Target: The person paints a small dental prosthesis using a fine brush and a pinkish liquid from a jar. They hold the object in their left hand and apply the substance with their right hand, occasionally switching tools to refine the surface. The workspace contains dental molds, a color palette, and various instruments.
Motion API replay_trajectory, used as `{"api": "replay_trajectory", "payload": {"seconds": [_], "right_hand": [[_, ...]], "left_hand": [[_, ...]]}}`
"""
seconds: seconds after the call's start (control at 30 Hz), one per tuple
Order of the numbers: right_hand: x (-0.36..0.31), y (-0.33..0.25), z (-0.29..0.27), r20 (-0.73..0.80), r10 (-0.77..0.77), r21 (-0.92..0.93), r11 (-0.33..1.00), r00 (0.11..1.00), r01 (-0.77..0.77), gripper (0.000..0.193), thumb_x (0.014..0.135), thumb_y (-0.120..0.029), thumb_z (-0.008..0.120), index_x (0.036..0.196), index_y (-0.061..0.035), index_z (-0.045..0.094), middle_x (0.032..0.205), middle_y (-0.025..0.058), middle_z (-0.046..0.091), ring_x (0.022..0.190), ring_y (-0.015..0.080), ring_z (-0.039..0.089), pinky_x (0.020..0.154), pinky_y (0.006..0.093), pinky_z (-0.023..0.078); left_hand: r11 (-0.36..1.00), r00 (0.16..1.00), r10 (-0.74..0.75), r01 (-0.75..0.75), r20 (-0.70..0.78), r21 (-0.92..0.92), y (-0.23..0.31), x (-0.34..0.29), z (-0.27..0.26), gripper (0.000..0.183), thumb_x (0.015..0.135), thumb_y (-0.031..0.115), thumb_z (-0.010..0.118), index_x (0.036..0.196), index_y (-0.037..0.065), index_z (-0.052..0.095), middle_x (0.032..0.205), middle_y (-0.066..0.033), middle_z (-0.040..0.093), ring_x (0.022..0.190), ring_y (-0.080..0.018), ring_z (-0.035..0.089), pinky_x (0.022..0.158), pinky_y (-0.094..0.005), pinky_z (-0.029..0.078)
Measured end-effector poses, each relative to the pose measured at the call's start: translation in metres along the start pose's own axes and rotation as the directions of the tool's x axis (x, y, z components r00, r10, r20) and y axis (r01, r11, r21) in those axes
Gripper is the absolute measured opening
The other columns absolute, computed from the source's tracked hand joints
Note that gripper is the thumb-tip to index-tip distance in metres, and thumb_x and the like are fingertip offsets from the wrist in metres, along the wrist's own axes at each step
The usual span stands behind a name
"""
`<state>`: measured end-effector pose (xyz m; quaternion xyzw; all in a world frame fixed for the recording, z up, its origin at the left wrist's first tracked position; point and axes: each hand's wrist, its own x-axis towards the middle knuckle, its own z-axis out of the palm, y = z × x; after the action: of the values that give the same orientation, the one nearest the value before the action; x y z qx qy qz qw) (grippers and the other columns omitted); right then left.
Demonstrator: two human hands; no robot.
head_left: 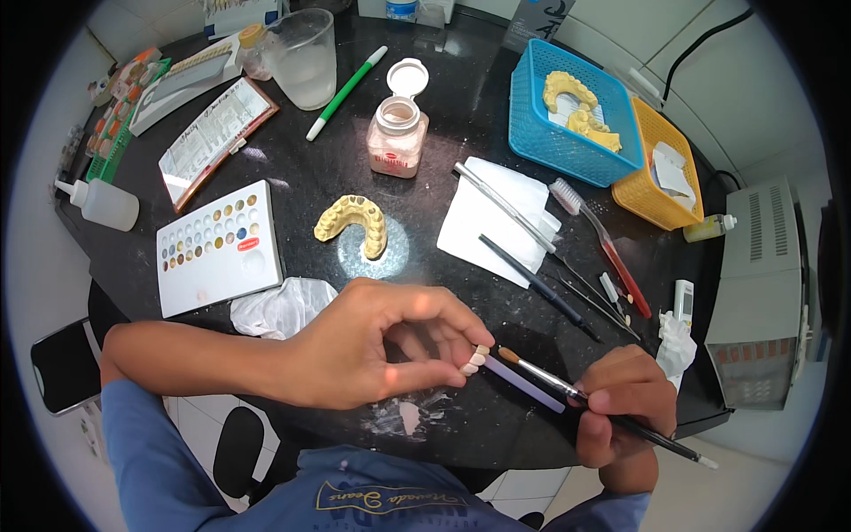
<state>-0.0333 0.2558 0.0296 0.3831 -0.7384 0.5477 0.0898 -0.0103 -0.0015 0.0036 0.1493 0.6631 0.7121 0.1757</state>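
Between thumb and forefinger, my left hand (355,346) pinches a small dental bridge (476,360) of several cream-coloured teeth. My right hand (628,399) holds a fine paintbrush (551,381) like a pen, its black handle pointing toward the lower right. The brush's brown bristle tip is close to the bridge, with a small gap between them. Under the brush, a lavender stick (525,385) lies slanted on the black table. A yellowish dental arch model (353,223) rests beyond my left hand, and white powder (409,418) is smeared on the table nearer my body.
At left are a white palette (217,250) with coloured wells and a crumpled cloth (282,308). An open powder jar (398,133) stands behind the model. Right of it, slim tools lie across white tissue (479,222), beside a red toothbrush (612,257) and a blue basket (532,133) of models.
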Motion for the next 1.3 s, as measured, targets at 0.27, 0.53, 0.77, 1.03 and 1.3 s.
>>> {"api": "replay_trajectory", "payload": {"seconds": [0.27, 0.53, 0.77, 1.03, 1.3], "right_hand": [[0.0019, 0.0043, 0.0027, 0.034, 0.022, 0.06, 0.998, 0.999, -0.024, 0.021, 0.066, 0.001, 0.071, 0.087, -0.0039, 0.068, 0.071, 0.0073, 0.066, 0.06, 0.018, 0.066, 0.056, 0.0247, 0.051], [0.0041, 0.0032, 0.006, 0.054, 0.045, 0.012, 0.999, 0.998, -0.045, 0.016, 0.069, 0.0, 0.071, 0.084, -0.0016, 0.068, 0.069, 0.0083, 0.066, 0.06, 0.0192, 0.066, 0.055, 0.025, 0.052], [0.0021, 0.0033, 0.0043, -0.036, 0.056, 0.051, 0.997, 0.998, -0.054, 0.013, 0.071, -0.001, 0.072, 0.084, -0.0008, 0.067, 0.071, 0.0089, 0.067, 0.06, 0.0199, 0.066, 0.055, 0.025, 0.051], [0.0044, 0.0038, 0.0037, 0.049, 0.036, 0.012, 0.999, 0.998, -0.037, 0.012, 0.072, -0.003, 0.073, 0.084, -0.0012, 0.067, 0.07, 0.0088, 0.067, 0.059, 0.0191, 0.066, 0.055, 0.0251, 0.051], [0.0043, 0.0021, 0.0041, -0.013, 0.051, 0.035, 0.998, 0.999, -0.05, 0.011, 0.072, -0.001, 0.072, 0.082, -0.0016, 0.068, 0.07, 0.009, 0.067, 0.058, 0.0186, 0.064, 0.054, 0.0252, 0.051]], "left_hand": [[1.0, 1.0, 0.001, -0.001, 0.021, 0.01, 0.001, 0.0007, 0.0, 0.029, 0.077, -0.008, 0.071, 0.104, -0.003, 0.064, 0.095, -0.0121, 0.066, 0.082, -0.0124, 0.066, 0.063, -0.0202, 0.058], [1.0, 1.0, 0.016, -0.016, 0.015, 0.001, -0.0007, -0.0006, 0.0008, 0.029, 0.077, -0.008, 0.07, 0.106, -0.004, 0.063, 0.096, -0.0118, 0.066, 0.083, -0.0122, 0.065, 0.063, -0.0202, 0.058], [0.999, 0.999, 0.036, -0.037, 0.021, 0.034, -0.0013, -0.0003, 0.0006, 0.03, 0.078, -0.009, 0.07, 0.107, -0.004, 0.063, 0.1, -0.0135, 0.065, 0.083, -0.0124, 0.065, 0.063, -0.0202, 0.058], [0.999, 0.999, 0.046, -0.046, 0.014, 0.01, -0.0031, -0.0002, 0.0011, 0.031, 0.077, -0.009, 0.07, 0.107, -0.004, 0.062, 0.102, -0.0142, 0.065, 0.083, -0.012, 0.064, 0.064, -0.0204, 0.059], [0.999, 1.0, 0.016, -0.017, 0.024, 0.028, -0.001, -0.0009, 0.0008, 0.031, 0.077, -0.009, 0.07, 0.107, -0.004, 0.063, 0.099, -0.0132, 0.066, 0.083, -0.0118, 0.065, 0.065, -0.0206, 0.058]]}}
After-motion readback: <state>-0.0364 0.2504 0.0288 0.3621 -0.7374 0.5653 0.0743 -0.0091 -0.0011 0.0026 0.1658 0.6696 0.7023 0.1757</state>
